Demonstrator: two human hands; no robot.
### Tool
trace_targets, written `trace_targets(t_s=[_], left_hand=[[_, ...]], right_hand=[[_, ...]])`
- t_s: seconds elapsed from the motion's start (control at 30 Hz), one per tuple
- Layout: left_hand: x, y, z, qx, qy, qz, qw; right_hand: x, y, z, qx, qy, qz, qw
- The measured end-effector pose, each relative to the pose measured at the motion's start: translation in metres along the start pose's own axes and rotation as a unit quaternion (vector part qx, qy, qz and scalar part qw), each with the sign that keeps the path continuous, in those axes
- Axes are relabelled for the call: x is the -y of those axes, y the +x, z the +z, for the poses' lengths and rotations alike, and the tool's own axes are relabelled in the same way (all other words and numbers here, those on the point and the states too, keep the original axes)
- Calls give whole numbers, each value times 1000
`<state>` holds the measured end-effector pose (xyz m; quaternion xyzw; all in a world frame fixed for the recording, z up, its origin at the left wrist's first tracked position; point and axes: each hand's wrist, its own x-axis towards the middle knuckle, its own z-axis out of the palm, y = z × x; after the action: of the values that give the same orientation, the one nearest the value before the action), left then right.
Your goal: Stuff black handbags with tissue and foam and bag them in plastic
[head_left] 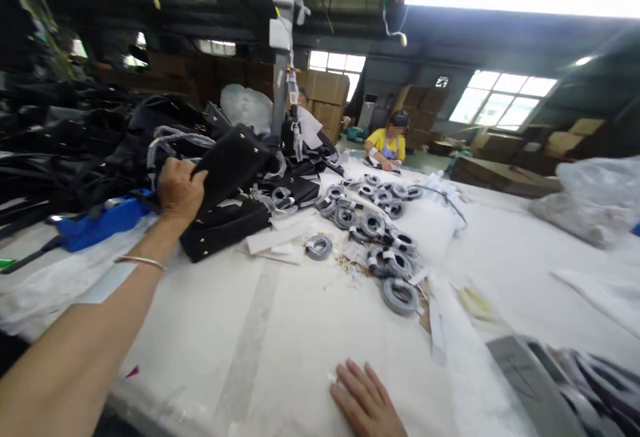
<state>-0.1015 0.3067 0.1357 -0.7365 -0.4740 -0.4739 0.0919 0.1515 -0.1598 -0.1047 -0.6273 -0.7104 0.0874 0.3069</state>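
My left hand (181, 187) is stretched out to the pile on the left, its fingers closed on a black bag (233, 165). Small gold studs dot the bag's underside, which is tilted up toward me. A wrapped grey handle (185, 136) arches just above that hand. Below the held bag lies another black bag (227, 227) with gold studs. Near the front edge of the white table (300, 330), my right hand (367, 398) rests palm down with its fingers out and nothing in it. Several grey coils (400, 296) with white bands lie beyond it.
More black bags (170, 114) are heaped at the left, beside a blue bundle (103, 220). White strips (277, 236) lie mid-table. A grey box (525, 384) sits front right, a clear plastic sack (595, 197) farther back. A person in yellow (387, 144) works across the table.
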Motion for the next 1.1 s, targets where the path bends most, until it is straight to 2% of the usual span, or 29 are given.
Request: trace_targets(t_s=[0.07,0.13,0.27,0.33,0.37,0.43,0.5,0.53,0.57,0.63,0.7,0.77,0.87,1.0,1.1], left_hand=[[-5,7,-22,-51,-30,-2,998],[-16,5,-48,-93,-56,13,994],[-54,-29,-102,-127,-98,139,977],[-77,-56,-125,-127,-86,201,968],[-89,-72,-135,-126,-93,228,961],[-111,-109,-148,-131,-116,316,932],[-131,-154,-152,-117,-145,397,899],[-141,-179,-150,-82,-160,418,891],[-150,-205,-148,-35,-177,435,882],[-166,-256,-140,66,-203,434,875],[-178,-300,-134,102,-228,402,881],[-185,-330,-130,143,-227,401,876],[-186,-348,-126,176,-216,402,873],[-184,-352,-121,164,-235,407,867],[-189,-351,-120,179,-219,425,860]], right_hand=[[7,2,-9,25,10,-1,1000],[19,1,-17,23,29,24,999],[34,-5,-23,-35,113,118,986],[32,-6,-23,-98,183,190,960],[29,-5,-23,-133,228,227,937],[25,-1,-29,-209,343,286,870],[24,2,-41,-270,456,307,791],[24,2,-49,-286,491,306,764],[26,1,-57,-291,509,303,752],[30,-4,-73,-279,507,304,757],[35,-13,-86,-284,499,327,751],[39,-22,-94,-297,493,370,730],[44,-31,-97,-272,478,422,721],[44,-30,-97,-236,479,432,727],[42,-27,-98,-228,498,446,708]])
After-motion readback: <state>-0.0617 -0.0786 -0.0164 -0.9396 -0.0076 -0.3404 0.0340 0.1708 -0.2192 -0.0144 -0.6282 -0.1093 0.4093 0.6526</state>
